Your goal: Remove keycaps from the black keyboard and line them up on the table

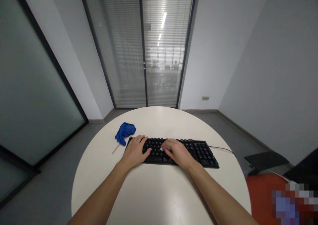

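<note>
While both forearms reach in from the near edge of the round white table (154, 198), the black keyboard (198, 150) lies flat across the middle of the top, long side toward the person, which puts the keys within reach of both wrists. Left hand (135, 150) rests palm-down on the left end of the keyboard, fingers spread over the keys and grasping nothing. Right hand (177, 152) lies over the centre keys, fingers curled; a small pale object (165, 148) shows at its fingertips, touching the key tops, and whether it is pinched between the fingers or merely lies under them cannot be told, nor what it is. Number pad at the right end is uncovered. A thin cable (222, 148) leaves the keyboard's far right corner and runs off the table's right edge, apart from the hands. A crumpled blue cloth (125, 132) sits just beyond the keyboard's left end, near the left hand and not touched by it. A short pale stick (115, 149) lies at the cloth's near side. An orange seat (260, 192) stands at the right of the table
</note>
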